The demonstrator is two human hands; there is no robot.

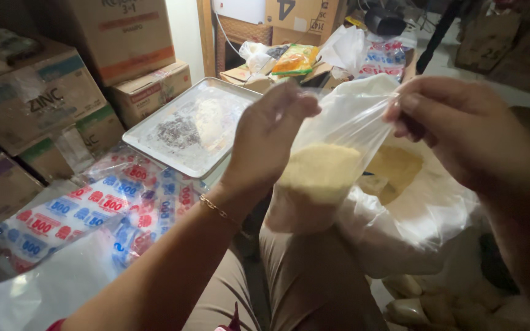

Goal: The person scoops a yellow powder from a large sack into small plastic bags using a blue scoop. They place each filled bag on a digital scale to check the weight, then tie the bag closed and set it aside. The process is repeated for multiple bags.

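A small clear plastic bag (332, 153) hangs between my two hands, partly filled with pale yellow grains. My left hand (268, 138) pinches the bag's upper left edge; a thin gold bracelet circles that wrist. My right hand (461, 132) pinches the upper right edge, and the top of the bag is stretched between them. Below and behind it lies a large open plastic sack (412, 214) holding more of the yellow grains. My knees in tan trousers are under the bag.
A metal tray (154, 144) with white and dark residue rests to the left. Printed red-and-blue plastic packets (93, 208) lie in front of it. Cardboard boxes (44, 98) are stacked along the left and back. More bags and packets (295, 58) sit behind.
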